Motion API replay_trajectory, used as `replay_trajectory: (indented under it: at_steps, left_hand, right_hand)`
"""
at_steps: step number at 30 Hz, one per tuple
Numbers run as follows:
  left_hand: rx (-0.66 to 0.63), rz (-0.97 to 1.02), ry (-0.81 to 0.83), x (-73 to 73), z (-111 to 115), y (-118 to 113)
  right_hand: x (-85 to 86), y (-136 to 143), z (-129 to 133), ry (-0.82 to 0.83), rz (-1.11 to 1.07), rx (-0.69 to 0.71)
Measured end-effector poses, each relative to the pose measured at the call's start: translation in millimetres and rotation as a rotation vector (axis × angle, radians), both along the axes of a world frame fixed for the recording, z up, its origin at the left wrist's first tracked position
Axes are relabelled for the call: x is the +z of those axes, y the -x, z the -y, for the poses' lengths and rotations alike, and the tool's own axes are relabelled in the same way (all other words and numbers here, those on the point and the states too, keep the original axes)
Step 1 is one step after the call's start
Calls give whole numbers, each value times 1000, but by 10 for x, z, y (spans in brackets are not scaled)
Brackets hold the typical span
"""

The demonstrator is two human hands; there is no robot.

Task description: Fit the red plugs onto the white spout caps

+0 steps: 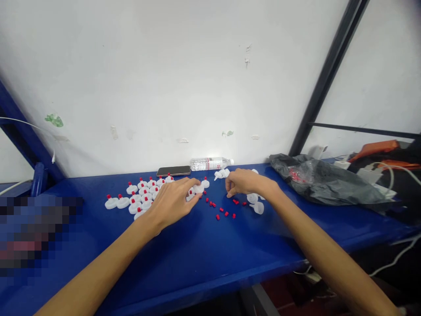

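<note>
White round pieces with red caps (135,206) stand in a group on the blue table, left of centre. My left hand (179,195) reaches over the right part of this group, thumb and fingers curved round a white piece (198,188). Several loose red caps (221,210) lie between my hands. Fingers bent downward, my right hand (237,182) is just above the loose caps; whatever its fingertips hold, if anything, is hidden. Uncapped white pieces (258,207) lie beside and below the right hand, and more (221,174) lie behind it.
Against the wall, a phone (173,170) and a clear bottle (211,163) lie at the back edge of the blue table (197,259). A black plastic bag (329,182) covers the right side, near cables and an orange item (375,150). Metal posts stand at both sides.
</note>
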State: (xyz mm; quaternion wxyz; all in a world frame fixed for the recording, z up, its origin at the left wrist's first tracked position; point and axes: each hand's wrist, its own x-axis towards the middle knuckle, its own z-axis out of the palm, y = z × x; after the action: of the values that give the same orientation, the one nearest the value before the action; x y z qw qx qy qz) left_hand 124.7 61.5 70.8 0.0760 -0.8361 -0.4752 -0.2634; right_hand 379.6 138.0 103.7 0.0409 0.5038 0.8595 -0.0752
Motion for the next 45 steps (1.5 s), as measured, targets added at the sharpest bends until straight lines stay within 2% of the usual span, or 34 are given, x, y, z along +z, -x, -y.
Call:
replay_trajectory:
  at_steps: [6, 9, 13, 16, 20, 29, 34, 40, 45]
  left_hand:
    - [2, -25, 4, 8, 19, -11]
    - [3, -33, -6, 5, 19, -7]
    - [0, -20, -17, -4, 9, -9]
    - [28, 17, -29, -4, 3, -11]
    - [64, 35, -50, -3, -3, -8]
    - [30, 70, -89, -35, -18, 29]
    - [13, 123, -50, -18, -10, 30]
    - [56, 191, 0, 14, 9, 2]
    - [-16, 219, -31, 10, 12, -6]
  right_hand:
    - [-8, 49, 48, 2, -5, 73]
    - [-25, 74, 58, -55, -91, 148]
    - [-34, 185, 113, -127, -523, 258]
    - [-30, 313, 192, -148, -862, 265]
    - [-67, 462, 271, -141, -1059, 244]
    - [-198, 554, 284, -65, -1174, 186]
    - [-220, 587, 308, 41, -1276, 183]
    - [-217, 640, 388, 150, -1325, 193]
    - [-205, 628, 372, 227, -1333, 154]
